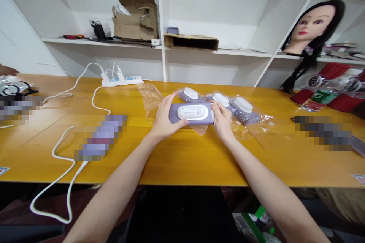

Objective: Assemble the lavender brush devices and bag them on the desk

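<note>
A flat purple-grey device (173, 114) with a raised white oval panel (192, 112) is held level between my two hands over the table. Rows of small clear dots show on the panel. My left hand (164, 119) wraps the left end, its thumb along the lower edge. With its fingers pinched, my right hand (224, 119) grips the right end, where a narrow white part shows. Just behind lie three similar devices in clear plastic bags: a left one (190, 94), a middle one (220, 100) and a right one (245, 108).
An empty-looking clear bag (149, 100) lies left of the devices. A white power strip (122, 81) with cables stands at the back left. Blurred-out phone-like objects (102, 136) flank me. Bottles (322, 95) and a mannequin head (313, 26) are at right. Another person's hand (8, 70) shows far left.
</note>
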The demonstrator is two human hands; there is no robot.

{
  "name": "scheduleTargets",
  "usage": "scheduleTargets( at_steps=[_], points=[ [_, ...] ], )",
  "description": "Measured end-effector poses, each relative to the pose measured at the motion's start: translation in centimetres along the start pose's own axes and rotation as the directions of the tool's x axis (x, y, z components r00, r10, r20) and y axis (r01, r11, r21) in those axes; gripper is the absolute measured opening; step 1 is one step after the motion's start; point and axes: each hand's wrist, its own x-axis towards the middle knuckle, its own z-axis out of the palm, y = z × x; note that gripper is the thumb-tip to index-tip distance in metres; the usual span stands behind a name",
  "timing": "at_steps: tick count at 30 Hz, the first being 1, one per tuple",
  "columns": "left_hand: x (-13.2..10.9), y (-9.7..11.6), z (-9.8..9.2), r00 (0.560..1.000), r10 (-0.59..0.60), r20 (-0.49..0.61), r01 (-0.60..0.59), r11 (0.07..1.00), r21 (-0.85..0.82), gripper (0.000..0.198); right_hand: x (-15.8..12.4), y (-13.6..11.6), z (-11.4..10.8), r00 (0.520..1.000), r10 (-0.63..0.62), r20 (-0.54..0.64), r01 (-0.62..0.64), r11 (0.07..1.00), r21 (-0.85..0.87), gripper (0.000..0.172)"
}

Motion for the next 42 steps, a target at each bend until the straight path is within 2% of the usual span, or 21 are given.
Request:
scheduleTargets(
  at_steps=[2,4,7,10,14,17,22,26,28,33,38,42],
  points=[
    [-0.3,0.8,-0.1,0.994,0.095,0.061,-0.107,0.966,0.236,0.105,-0.5,-0.4,0.1,0.999,-0.044,0.022,0.045,0.996,-0.08,0.03],
    [-0.5,1.5,0.0,0.986,0.087,0.143,-0.135,0.921,0.366,0.11,-1.1,-0.8,0.3,0.995,-0.077,0.059,0.085,0.984,-0.155,0.03],
    [-0.7,2.0,0.2,0.96,0.006,0.281,-0.118,0.916,0.384,0.108,-1.9,-1.3,0.6,0.987,-0.114,0.116,0.139,0.961,-0.239,0.03],
    [-0.7,1.9,0.1,0.942,-0.035,0.334,-0.098,0.922,0.374,0.097,-2.2,-1.6,0.8,0.978,-0.139,0.155,0.179,0.939,-0.292,0.028],
    [-0.8,1.9,0.0,0.941,-0.026,0.337,-0.133,0.887,0.442,0.081,-2.3,-1.6,0.8,0.991,-0.053,0.122,0.092,0.936,-0.339,0.021],
    [-1.4,2.7,0.4,0.944,-0.01,0.331,-0.171,0.841,0.514,0.082,-2.6,-1.5,1.1,0.994,0.022,0.11,0.017,0.939,-0.344,0.018],
    [-2.6,4.3,1.8,0.958,0.051,0.281,-0.222,0.754,0.618,0.088,-3.6,-1.1,2.0,0.972,0.087,0.22,-0.001,0.931,-0.365,0.02],
    [-2.8,4.4,2.2,0.963,0.017,0.267,-0.201,0.707,0.678,0.062,-3.9,-0.9,2.5,0.958,0.112,0.264,0.002,0.918,-0.396,0.021],
    [-2.7,4.1,2.1,0.968,0.031,0.248,-0.197,0.708,0.678,0.054,-3.9,-1.1,2.5,0.957,0.109,0.269,-0.002,0.929,-0.369,0.023],
    [-2.7,3.8,1.9,0.978,0.108,0.178,-0.199,0.743,0.639,0.06,-3.5,-2.0,2.4,0.952,0.141,0.27,-0.065,0.96,-0.271,0.018],
    [-2.7,4.1,2.3,0.99,0.085,0.112,-0.136,0.789,0.599,0.06,-3.1,-2.2,2.4,0.947,0.184,0.262,-0.139,0.974,-0.179,0.017],
    [-2.5,4.1,2.5,0.995,0.07,0.076,-0.102,0.805,0.585,0.062,-3.1,-1.8,2.5,0.96,0.17,0.224,-0.145,0.982,-0.123,0.018]
  ],
)
